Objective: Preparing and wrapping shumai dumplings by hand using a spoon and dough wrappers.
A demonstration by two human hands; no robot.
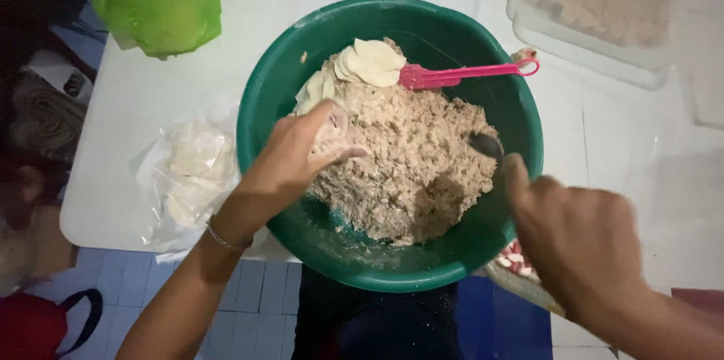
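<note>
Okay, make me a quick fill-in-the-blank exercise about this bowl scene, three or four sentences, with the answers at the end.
1. The minced filling sits in a round bowl coloured ____.
2. The pink spatula rests on the bowl's far rim beside a stack of pale round ____.
3. The left hand holds a wrapper above the ____.
4. The right hand holds a dark ____ whose tip is over the filling.

Answers: green; wrappers; filling; spoon
</note>
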